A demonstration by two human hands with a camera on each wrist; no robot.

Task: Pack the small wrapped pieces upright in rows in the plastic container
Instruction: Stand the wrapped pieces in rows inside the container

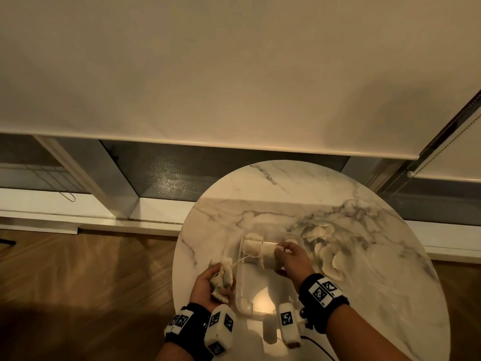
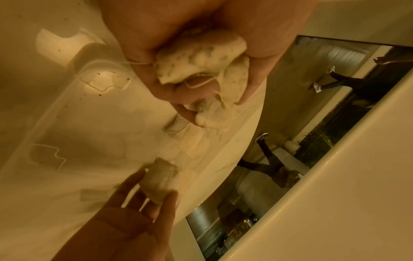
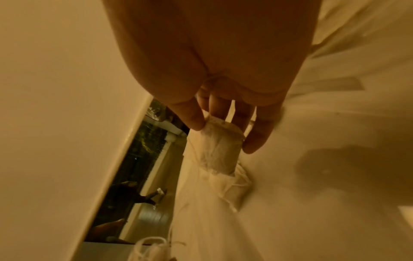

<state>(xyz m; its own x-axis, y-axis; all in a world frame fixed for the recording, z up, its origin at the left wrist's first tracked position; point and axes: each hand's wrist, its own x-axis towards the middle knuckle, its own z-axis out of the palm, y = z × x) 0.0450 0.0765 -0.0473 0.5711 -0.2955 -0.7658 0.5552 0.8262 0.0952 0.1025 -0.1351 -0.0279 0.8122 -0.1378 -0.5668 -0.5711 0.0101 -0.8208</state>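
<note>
A clear plastic container (image 1: 240, 295) lies on the round marble table (image 1: 364, 295). A couple of pale wrapped pieces (image 1: 252, 246) with strings stand at its far end. My left hand (image 1: 212, 284) hovers left of the container and grips a bunch of wrapped pieces (image 2: 201, 61), strings trailing. My right hand (image 1: 290, 259) reaches into the container's far end and pinches one wrapped piece (image 3: 220, 146) between thumb and fingers, beside those standing there. The container's near half holds nothing.
A heap of loose wrapped pieces (image 1: 322, 241) lies on the table right of the container. The table edge is close on the left, with wooden floor (image 1: 86, 282) beyond. A lowered blind (image 1: 234, 74) and a window sill stand behind.
</note>
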